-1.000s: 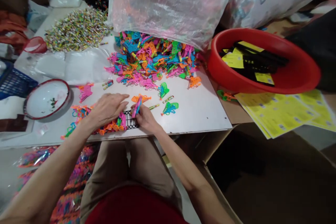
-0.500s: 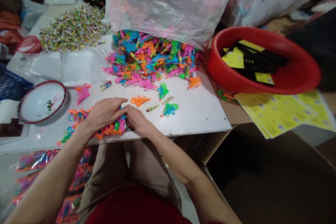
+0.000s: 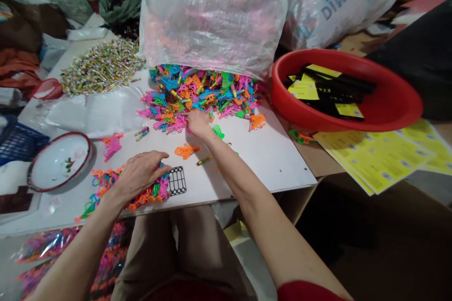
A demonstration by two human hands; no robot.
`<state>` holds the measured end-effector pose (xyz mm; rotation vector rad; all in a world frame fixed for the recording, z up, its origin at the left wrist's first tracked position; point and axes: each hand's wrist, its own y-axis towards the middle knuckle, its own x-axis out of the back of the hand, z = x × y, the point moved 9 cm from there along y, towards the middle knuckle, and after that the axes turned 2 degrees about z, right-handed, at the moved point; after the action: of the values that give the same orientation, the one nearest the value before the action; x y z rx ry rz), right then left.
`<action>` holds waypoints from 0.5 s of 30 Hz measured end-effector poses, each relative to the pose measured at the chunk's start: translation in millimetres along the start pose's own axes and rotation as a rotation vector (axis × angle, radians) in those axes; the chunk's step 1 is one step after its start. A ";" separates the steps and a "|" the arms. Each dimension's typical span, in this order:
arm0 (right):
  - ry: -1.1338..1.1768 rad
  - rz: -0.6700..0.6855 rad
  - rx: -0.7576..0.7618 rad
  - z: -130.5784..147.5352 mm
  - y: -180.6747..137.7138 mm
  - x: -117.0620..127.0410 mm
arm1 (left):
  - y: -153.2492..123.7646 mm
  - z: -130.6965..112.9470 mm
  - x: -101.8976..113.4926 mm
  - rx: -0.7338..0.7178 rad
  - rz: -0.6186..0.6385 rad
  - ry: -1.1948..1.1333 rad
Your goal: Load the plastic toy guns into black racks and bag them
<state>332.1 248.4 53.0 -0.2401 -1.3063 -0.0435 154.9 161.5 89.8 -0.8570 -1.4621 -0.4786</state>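
My left hand (image 3: 140, 172) lies flat, fingers spread, on a row of small coloured plastic toy guns (image 3: 151, 192) lined up on a black grid strip (image 3: 176, 181) near the board's front edge. My right hand (image 3: 198, 122) reaches forward to the near edge of a big heap of coloured toy guns (image 3: 197, 91) spilling from a clear plastic bag (image 3: 212, 14). Its fingers curl down among the toys; what they grip is hidden. An orange toy gun (image 3: 186, 151) and a green one (image 3: 218, 131) lie loose between the two hands.
A white board (image 3: 275, 150) is the work surface. A red basin (image 3: 388, 103) with black strips and yellow labels sits right, above yellow label sheets (image 3: 374, 155). A white bowl (image 3: 58, 160), clear bags (image 3: 92, 108) and a heap of small wrapped sticks (image 3: 102, 59) lie left.
My right hand left the row beside my left hand and reached forward to the heap. The pink toy it held a second ago now sits in the row. My left hand stays put.
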 end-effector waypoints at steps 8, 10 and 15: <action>-0.143 -0.173 0.568 27.5 -142.0 -24.6 | -0.9 4.8 0.2 0.042 -0.054 -0.011; -0.138 -0.193 0.649 24.8 -179.1 -45.2 | -1.2 5.0 0.8 0.046 -0.053 -0.015; -0.077 -0.261 0.288 5.1 -195.7 -62.0 | -1.5 5.2 3.7 0.066 -0.052 0.005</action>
<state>278.2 52.3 24.4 0.1773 -1.3965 -0.0672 150.7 165.2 93.1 -0.7672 -1.4901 -0.4686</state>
